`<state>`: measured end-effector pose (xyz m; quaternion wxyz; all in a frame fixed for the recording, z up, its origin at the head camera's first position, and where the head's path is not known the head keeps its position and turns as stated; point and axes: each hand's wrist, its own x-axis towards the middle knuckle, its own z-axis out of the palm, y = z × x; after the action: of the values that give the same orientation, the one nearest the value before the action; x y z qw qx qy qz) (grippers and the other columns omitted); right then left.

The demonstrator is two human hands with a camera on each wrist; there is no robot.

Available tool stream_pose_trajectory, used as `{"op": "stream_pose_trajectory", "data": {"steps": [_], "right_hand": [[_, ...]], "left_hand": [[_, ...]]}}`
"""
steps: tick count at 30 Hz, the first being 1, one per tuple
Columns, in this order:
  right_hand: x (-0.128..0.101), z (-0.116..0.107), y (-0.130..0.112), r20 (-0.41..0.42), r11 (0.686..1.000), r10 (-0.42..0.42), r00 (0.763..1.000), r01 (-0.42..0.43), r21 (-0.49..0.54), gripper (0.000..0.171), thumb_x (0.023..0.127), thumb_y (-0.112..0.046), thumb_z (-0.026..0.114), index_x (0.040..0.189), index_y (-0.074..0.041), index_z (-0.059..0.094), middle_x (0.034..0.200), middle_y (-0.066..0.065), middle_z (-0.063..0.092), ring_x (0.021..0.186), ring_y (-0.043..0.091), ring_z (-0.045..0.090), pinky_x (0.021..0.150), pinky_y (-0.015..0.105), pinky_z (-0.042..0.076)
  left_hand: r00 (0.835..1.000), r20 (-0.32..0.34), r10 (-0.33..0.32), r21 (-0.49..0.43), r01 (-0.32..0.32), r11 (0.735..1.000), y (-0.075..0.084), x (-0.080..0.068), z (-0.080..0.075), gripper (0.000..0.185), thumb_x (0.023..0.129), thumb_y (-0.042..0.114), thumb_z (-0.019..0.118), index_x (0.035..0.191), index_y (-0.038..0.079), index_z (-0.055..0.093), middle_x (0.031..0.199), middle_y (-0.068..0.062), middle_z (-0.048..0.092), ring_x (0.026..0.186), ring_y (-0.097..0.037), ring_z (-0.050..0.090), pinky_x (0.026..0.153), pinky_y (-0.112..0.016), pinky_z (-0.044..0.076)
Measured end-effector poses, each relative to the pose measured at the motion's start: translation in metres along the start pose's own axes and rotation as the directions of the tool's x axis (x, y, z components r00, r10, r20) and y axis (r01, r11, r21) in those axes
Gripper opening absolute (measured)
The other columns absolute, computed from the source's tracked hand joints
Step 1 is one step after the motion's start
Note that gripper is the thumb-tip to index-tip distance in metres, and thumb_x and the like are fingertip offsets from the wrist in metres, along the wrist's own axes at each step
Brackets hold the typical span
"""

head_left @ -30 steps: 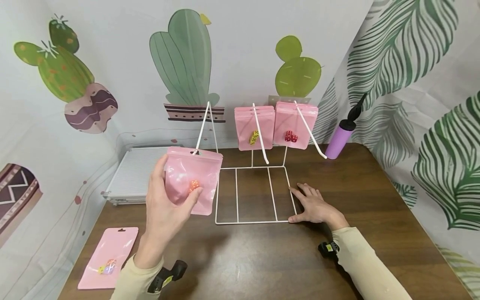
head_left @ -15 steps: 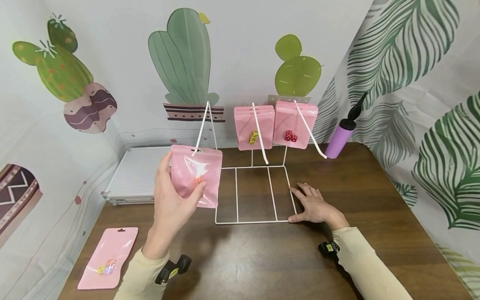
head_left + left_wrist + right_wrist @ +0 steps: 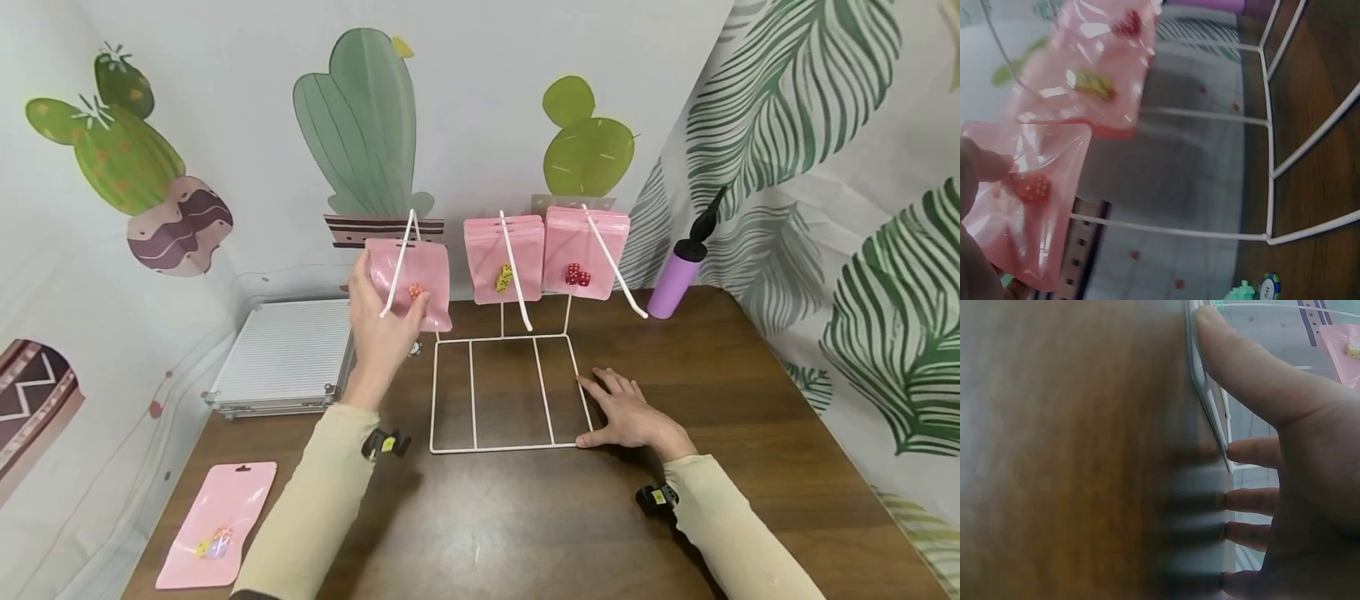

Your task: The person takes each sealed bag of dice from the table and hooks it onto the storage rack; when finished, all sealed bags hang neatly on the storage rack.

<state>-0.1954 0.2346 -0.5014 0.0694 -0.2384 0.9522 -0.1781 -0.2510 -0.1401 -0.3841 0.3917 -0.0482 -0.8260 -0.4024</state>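
My left hand (image 3: 381,321) pinches a glossy pink zip pouch (image 3: 435,265) with orange dice, thumb in front beside the dice. The white left hook (image 3: 398,263) crosses in front of this pouch, whose top is near the hook's back end. In the left wrist view the pouch (image 3: 1054,162) is partly covered by the thumb. My right hand (image 3: 628,414) rests with spread fingers at the right front corner of the white wire rack's base (image 3: 510,448). In the right wrist view its thumb (image 3: 1254,375) lies against the wire.
Pink pouches with yellow dice (image 3: 487,258) and red dice (image 3: 600,250) hang on the other hooks. Another pink pouch (image 3: 232,500) lies front left. A silver case (image 3: 285,350) stands behind it, a purple pump (image 3: 673,283) back right. A chip (image 3: 1269,287) lies near the rack.
My left hand has moved away from me and slightly right, carrying the orange-dice pouch from the left hook's tip back along the hook. The right hand has stayed in place.
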Motion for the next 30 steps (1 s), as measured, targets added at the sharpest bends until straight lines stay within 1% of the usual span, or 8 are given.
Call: {"op": "stream_pose_trajectory", "data": {"steps": [3, 5, 9, 13, 19, 25, 27, 30], "right_hand": [[0.001, -0.001, -0.001, -0.014, 1.000, -0.001, 1.000, 0.001, -0.007, 0.104, 0.069, -0.057, 0.080, 0.148, -0.004, 0.036, 0.150, 0.032, 0.029, 0.138, 0.055, 0.023, 0.104, 0.077, 0.021], [0.000, 0.001, -0.002, -0.011, 1.000, 0.002, 1.000, -0.003, -0.010, 0.105, 0.069, -0.057, 0.080, 0.148, -0.004, 0.036, 0.150, 0.032, 0.029, 0.137, 0.055, 0.024, 0.104, 0.077, 0.021], [-0.003, 0.005, -0.003, 0.007, 1.000, 0.010, 1.000, -0.010, -0.009, 0.105, 0.070, -0.059, 0.078, 0.149, -0.004, 0.036, 0.150, 0.032, 0.028, 0.138, 0.056, 0.024, 0.104, 0.077, 0.022], [-0.003, 0.003, -0.003, 0.002, 1.000, 0.002, 1.000, -0.002, -0.022, 0.105, 0.070, -0.060, 0.078, 0.148, -0.004, 0.037, 0.149, 0.033, 0.029, 0.137, 0.055, 0.025, 0.103, 0.076, 0.023], [-0.001, -0.002, -0.002, -0.017, 1.000, 0.009, 1.000, -0.009, -0.021, 0.105, 0.069, -0.059, 0.079, 0.148, -0.004, 0.037, 0.149, 0.032, 0.029, 0.137, 0.055, 0.025, 0.103, 0.077, 0.022], [0.000, -0.001, -0.002, -0.004, 1.000, 0.009, 1.000, -0.009, -0.016, 0.105, 0.069, -0.059, 0.079, 0.148, -0.004, 0.036, 0.150, 0.032, 0.028, 0.138, 0.055, 0.024, 0.103, 0.077, 0.022], [-0.001, 0.000, -0.002, -0.004, 1.000, 0.010, 1.000, -0.010, -0.013, 0.105, 0.069, -0.059, 0.079, 0.148, -0.005, 0.037, 0.150, 0.032, 0.028, 0.138, 0.055, 0.024, 0.104, 0.077, 0.021], [0.001, 0.001, -0.003, -0.002, 1.000, 0.009, 1.000, -0.009, -0.014, 0.105, 0.069, -0.059, 0.079, 0.148, -0.005, 0.037, 0.150, 0.032, 0.028, 0.138, 0.055, 0.023, 0.104, 0.077, 0.021]], "left_hand": [[1.000, -0.016, -0.012, 0.007, 0.012, 1.000, -0.010, 0.016, 0.017, 0.098, 0.074, 0.029, 0.084, 0.151, 0.014, 0.025, 0.145, -0.014, 0.043, 0.133, -0.027, 0.044, 0.108, -0.049, 0.040], [1.000, -0.015, -0.004, 0.016, 0.005, 1.000, -0.016, 0.023, 0.026, 0.098, 0.075, 0.029, 0.083, 0.151, 0.013, 0.024, 0.146, -0.015, 0.042, 0.134, -0.027, 0.043, 0.109, -0.046, 0.039], [1.000, -0.005, -0.012, 0.026, 0.012, 1.000, -0.023, 0.027, 0.036, 0.100, 0.074, 0.027, 0.084, 0.151, 0.011, 0.023, 0.143, -0.018, 0.043, 0.132, -0.031, 0.043, 0.111, -0.045, 0.038], [1.000, -0.020, -0.021, 0.021, 0.021, 1.000, -0.024, 0.028, 0.039, 0.100, 0.074, 0.026, 0.084, 0.151, 0.010, 0.023, 0.141, -0.019, 0.044, 0.131, -0.033, 0.044, 0.109, -0.048, 0.039], [1.000, -0.024, 0.019, 0.001, -0.019, 1.000, -0.024, 0.034, 0.042, 0.099, 0.076, 0.029, 0.082, 0.151, 0.009, 0.022, 0.148, -0.015, 0.039, 0.136, -0.028, 0.040, 0.112, -0.045, 0.037], [1.000, -0.026, 0.015, -0.020, -0.015, 1.000, -0.026, 0.032, 0.040, 0.100, 0.074, 0.024, 0.084, 0.151, 0.010, 0.022, 0.148, -0.016, 0.038, 0.137, -0.027, 0.039, 0.114, -0.042, 0.035], [1.000, -0.023, 0.012, -0.016, -0.013, 1.000, -0.026, 0.031, 0.039, 0.100, 0.073, 0.023, 0.084, 0.151, 0.010, 0.022, 0.145, -0.017, 0.039, 0.134, -0.029, 0.040, 0.112, -0.043, 0.036], [1.000, -0.029, 0.008, -0.004, -0.008, 1.000, -0.029, 0.029, 0.036, 0.101, 0.073, 0.025, 0.084, 0.151, 0.010, 0.022, 0.135, -0.021, 0.043, 0.125, -0.033, 0.045, 0.107, -0.046, 0.041]]}}
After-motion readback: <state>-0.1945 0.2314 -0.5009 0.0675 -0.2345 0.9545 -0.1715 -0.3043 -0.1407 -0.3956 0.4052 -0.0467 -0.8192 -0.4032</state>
